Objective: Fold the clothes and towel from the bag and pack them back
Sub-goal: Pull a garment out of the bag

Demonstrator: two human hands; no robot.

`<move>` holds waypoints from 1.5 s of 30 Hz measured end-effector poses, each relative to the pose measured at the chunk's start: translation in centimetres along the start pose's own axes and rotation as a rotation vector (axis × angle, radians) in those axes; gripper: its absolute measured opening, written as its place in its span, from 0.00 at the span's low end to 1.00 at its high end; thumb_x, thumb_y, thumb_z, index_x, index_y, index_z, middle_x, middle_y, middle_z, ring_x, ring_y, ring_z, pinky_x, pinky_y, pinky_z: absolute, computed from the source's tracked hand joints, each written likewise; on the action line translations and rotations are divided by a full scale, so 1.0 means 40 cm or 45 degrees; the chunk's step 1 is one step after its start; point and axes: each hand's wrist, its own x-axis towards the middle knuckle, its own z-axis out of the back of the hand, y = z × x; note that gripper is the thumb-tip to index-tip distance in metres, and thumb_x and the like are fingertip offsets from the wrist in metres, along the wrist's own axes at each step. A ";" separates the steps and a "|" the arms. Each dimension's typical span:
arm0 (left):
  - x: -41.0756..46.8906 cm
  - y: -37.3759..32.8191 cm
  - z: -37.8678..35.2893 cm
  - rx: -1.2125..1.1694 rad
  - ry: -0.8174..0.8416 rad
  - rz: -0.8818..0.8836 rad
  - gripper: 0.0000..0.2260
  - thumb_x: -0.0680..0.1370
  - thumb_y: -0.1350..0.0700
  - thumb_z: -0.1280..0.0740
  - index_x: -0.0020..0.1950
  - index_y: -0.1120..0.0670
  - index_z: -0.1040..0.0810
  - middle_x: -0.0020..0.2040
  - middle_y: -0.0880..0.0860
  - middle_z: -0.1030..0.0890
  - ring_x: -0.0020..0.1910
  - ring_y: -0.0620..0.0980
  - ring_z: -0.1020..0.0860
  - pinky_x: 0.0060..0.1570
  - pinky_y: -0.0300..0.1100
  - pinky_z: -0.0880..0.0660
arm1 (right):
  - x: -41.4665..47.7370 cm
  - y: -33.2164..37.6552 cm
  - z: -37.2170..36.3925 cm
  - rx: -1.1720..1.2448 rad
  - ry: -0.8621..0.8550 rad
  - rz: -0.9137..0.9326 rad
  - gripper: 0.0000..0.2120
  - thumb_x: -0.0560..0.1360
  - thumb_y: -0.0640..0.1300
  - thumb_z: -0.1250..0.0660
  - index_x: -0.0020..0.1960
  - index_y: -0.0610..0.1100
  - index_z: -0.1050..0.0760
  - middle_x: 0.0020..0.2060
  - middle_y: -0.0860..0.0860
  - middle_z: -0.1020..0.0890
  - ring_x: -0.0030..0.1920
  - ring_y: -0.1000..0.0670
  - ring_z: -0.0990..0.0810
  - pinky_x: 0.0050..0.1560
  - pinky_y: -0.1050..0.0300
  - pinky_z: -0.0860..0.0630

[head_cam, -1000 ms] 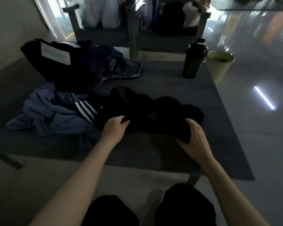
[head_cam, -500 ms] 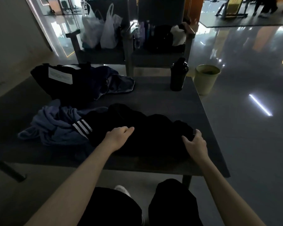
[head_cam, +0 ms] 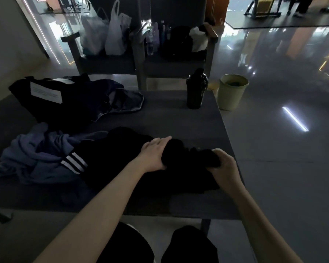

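A black garment [head_cam: 122, 162] with white stripes lies crumpled on the dark table [head_cam: 179, 118] in front of me. My left hand [head_cam: 154, 152] presses down on its upper middle, gripping a fold. My right hand [head_cam: 223, 164] is closed on the garment's right end, bunching the cloth. To the left lies a crumpled blue-grey cloth [head_cam: 36, 154]. A dark bag [head_cam: 51, 99] with a white label sits at the back left, with a dark blue garment [head_cam: 120, 99] spilling from it.
A black bottle [head_cam: 196, 90] stands at the table's far right edge. A pale green bin [head_cam: 232, 92] stands on the floor beside it. Chairs with plastic bags [head_cam: 106, 33] and a backpack stand behind the table.
My left hand has moved right and further onto the black garment. My right hand has closed on the garment's right end and pulled it inward. The camera has tilted up.
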 end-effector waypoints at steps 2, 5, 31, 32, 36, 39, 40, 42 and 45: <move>0.002 -0.040 0.015 -0.055 -0.038 -0.115 0.47 0.68 0.45 0.26 0.78 0.47 0.53 0.76 0.47 0.41 0.76 0.49 0.47 0.74 0.49 0.50 | -0.014 0.020 0.001 -0.139 -0.025 0.196 0.14 0.63 0.25 0.29 0.38 0.42 0.22 0.40 0.51 0.22 0.39 0.56 0.23 0.42 0.73 0.30; -0.012 -0.093 0.030 -0.146 -0.141 -0.270 0.32 0.69 0.47 0.26 0.70 0.48 0.32 0.61 0.48 0.23 0.65 0.47 0.31 0.66 0.45 0.36 | -0.043 0.043 -0.003 -0.165 -0.080 0.257 0.11 0.64 0.27 0.27 0.43 0.37 0.21 0.46 0.51 0.24 0.43 0.59 0.24 0.44 0.75 0.30; -0.165 -0.174 0.075 -0.846 -0.428 -0.087 0.05 0.78 0.60 0.35 0.50 0.59 0.21 0.46 0.56 0.19 0.46 0.51 0.20 0.50 0.47 0.25 | -0.051 0.199 0.041 0.050 0.150 -0.248 0.26 0.70 0.28 0.38 0.65 0.45 0.29 0.55 0.45 0.25 0.49 0.52 0.25 0.49 0.66 0.27; -0.166 -0.178 0.084 -0.864 -0.431 -0.082 0.05 0.78 0.59 0.35 0.50 0.60 0.22 0.46 0.57 0.19 0.46 0.51 0.20 0.51 0.49 0.25 | -0.053 0.191 0.036 -0.185 0.145 -0.132 0.26 0.70 0.31 0.34 0.66 0.46 0.29 0.54 0.47 0.27 0.51 0.52 0.27 0.49 0.67 0.30; -0.182 -0.188 0.111 -0.911 -0.363 -0.101 0.09 0.76 0.53 0.32 0.49 0.59 0.22 0.45 0.57 0.18 0.43 0.51 0.19 0.46 0.47 0.24 | -0.050 0.193 0.024 -0.305 -0.150 0.038 0.07 0.74 0.43 0.31 0.51 0.43 0.21 0.51 0.51 0.28 0.54 0.50 0.30 0.54 0.58 0.32; -0.192 -0.168 0.111 -0.627 -0.341 -0.096 0.09 0.73 0.53 0.30 0.48 0.57 0.23 0.44 0.54 0.18 0.43 0.51 0.20 0.45 0.46 0.22 | -0.045 0.216 0.033 0.057 -0.160 -0.093 0.04 0.77 0.41 0.37 0.49 0.46 0.23 0.44 0.52 0.21 0.44 0.56 0.23 0.42 0.65 0.28; -0.192 -0.158 0.109 -0.499 -0.363 -0.062 0.07 0.73 0.54 0.31 0.47 0.56 0.24 0.45 0.53 0.19 0.44 0.52 0.20 0.45 0.47 0.22 | -0.043 0.220 0.037 0.106 -0.161 -0.142 0.04 0.78 0.40 0.38 0.47 0.45 0.24 0.41 0.51 0.20 0.40 0.56 0.23 0.38 0.67 0.29; -0.188 -0.128 0.102 -0.342 -0.427 0.033 0.04 0.74 0.55 0.35 0.43 0.55 0.26 0.46 0.53 0.20 0.45 0.53 0.21 0.43 0.46 0.24 | -0.036 0.214 0.043 0.077 -0.177 -0.199 0.06 0.78 0.41 0.38 0.45 0.39 0.25 0.37 0.47 0.22 0.35 0.52 0.26 0.33 0.61 0.31; -0.177 -0.073 0.093 -0.229 -0.479 0.206 0.06 0.75 0.53 0.37 0.46 0.56 0.25 0.48 0.53 0.22 0.47 0.54 0.22 0.45 0.47 0.24 | -0.014 0.199 0.062 0.011 -0.208 -0.268 0.10 0.78 0.42 0.39 0.45 0.36 0.26 0.35 0.44 0.23 0.34 0.50 0.27 0.32 0.56 0.33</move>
